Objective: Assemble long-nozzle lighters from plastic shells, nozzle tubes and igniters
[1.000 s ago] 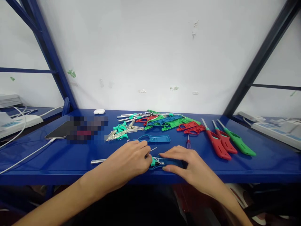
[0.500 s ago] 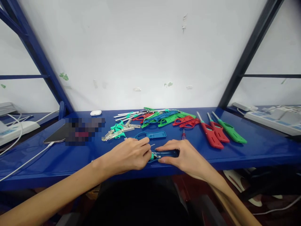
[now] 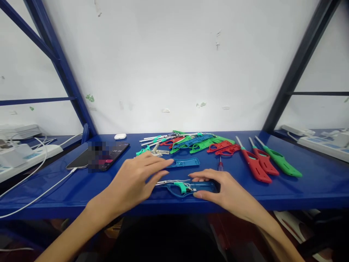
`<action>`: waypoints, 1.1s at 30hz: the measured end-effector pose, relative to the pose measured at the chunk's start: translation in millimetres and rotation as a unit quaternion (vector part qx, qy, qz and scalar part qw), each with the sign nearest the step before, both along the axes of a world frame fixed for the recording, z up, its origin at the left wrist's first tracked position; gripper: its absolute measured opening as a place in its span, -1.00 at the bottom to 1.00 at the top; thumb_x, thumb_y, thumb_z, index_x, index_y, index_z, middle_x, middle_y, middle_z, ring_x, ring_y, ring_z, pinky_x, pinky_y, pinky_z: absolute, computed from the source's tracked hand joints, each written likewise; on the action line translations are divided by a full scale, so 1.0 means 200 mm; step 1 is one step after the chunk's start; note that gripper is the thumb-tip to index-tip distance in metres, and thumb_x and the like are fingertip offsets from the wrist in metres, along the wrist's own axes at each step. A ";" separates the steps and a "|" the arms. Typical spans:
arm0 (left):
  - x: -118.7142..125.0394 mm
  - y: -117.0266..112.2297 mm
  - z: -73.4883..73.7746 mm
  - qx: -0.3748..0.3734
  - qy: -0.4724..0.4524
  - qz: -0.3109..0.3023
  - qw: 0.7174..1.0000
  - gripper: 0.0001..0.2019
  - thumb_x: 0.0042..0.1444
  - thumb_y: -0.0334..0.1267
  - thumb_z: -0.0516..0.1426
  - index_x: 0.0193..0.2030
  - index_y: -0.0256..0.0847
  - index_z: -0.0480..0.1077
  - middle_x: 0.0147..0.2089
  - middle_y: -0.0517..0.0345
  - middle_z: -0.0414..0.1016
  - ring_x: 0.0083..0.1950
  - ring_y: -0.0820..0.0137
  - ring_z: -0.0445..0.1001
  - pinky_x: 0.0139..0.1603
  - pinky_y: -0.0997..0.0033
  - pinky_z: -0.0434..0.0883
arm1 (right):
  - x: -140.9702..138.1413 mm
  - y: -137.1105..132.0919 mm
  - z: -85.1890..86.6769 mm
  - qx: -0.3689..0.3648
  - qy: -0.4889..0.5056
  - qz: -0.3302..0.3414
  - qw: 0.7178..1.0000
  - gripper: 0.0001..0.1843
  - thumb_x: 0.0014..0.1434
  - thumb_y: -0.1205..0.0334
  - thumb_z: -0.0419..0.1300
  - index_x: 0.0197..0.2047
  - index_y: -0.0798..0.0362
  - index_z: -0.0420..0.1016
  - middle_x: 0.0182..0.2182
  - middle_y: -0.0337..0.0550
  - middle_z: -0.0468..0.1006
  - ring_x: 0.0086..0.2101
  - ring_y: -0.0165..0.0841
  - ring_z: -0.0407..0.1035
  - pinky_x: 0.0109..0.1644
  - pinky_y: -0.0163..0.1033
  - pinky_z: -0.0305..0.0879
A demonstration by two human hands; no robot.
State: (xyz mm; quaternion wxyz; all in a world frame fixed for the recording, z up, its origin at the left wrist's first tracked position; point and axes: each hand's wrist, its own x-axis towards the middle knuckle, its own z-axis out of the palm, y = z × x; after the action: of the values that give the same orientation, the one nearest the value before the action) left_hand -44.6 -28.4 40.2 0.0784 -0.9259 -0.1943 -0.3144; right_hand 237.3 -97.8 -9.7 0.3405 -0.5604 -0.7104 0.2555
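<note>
A blue lighter shell half (image 3: 208,186) lies near the table's front edge. A green trigger (image 3: 181,187), thin wires and a metal tube sit inside it, the tube pointing left. My right hand (image 3: 222,185) holds the shell's right end between thumb and fingers. My left hand (image 3: 137,174) is raised to the left of the shell, its thumb and fingers apart with nothing between them. Beyond its fingertips lies a second blue shell half (image 3: 188,162), partly hidden by the hand. Clear fuel tanks (image 3: 160,151) and loose green triggers (image 3: 143,150) lie behind my left hand.
Green, red and blue shell halves (image 3: 201,142) are heaped at the back. A screwdriver (image 3: 220,165) lies beyond my right hand. Two red lighters (image 3: 255,167) and a green lighter (image 3: 282,162) rest at right. At left are phones (image 3: 116,154), a cable and a white case (image 3: 120,136).
My left hand has let go of the parts in the shell and moved left and up, its fingers now apart. My right hand still holds the shell. The view has shifted slightly.
</note>
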 end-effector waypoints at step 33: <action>-0.03 -0.03 -0.23 -0.156 -0.044 0.015 0.987 -0.75 0.46 -0.25 0.11 -0.17 -0.18 0.62 -0.21 0.07 0.54 -0.18 0.31 0.49 -0.14 0.30 0.45 | -0.01 -0.03 0.01 0.041 -0.079 0.080 0.993 -0.50 0.41 -0.07 0.22 0.37 -0.34 0.40 0.19 -0.17 0.51 0.19 -0.14 0.37 0.35 0.05 0.21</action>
State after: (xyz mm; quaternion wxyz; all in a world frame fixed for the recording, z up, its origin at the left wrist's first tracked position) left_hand -51.3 -33.5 -6.6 -0.0709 -0.9090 -0.2580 -0.3196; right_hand 236.2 -102.9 -6.8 0.2850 -0.5054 -0.7875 0.2076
